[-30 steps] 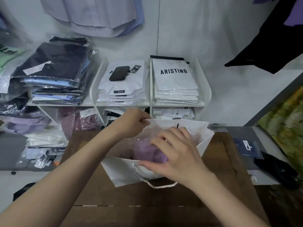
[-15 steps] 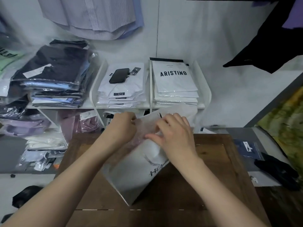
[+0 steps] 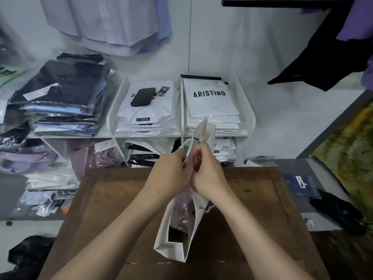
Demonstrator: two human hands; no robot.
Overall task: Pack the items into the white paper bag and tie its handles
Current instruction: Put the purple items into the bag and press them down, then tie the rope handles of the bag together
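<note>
On the table (image 3: 113, 209), bag (image 3: 173, 250); shelf (image 3: 116, 102) behind; phone (image 3: 143, 96) atop shelf's shirts (image 3: 155, 112).

White wall (image 3: 262, 57), wooden table (image 3: 121, 209) (shelf (image 3: 113, 110) behind)

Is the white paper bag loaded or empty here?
Loaded. The white paper bag gapes at its near end, and a purple garment in clear plastic shows inside. The left hand and right hand grip its top.

The white bag (image 3: 177, 251) stands in the middle of the table (image 3: 121, 209), squeezed thin. Purple cloth (image 3: 184, 205) in shiny wrap sits inside. A rope handle (image 3: 182, 145) pokes up at the bag's far end.
</note>
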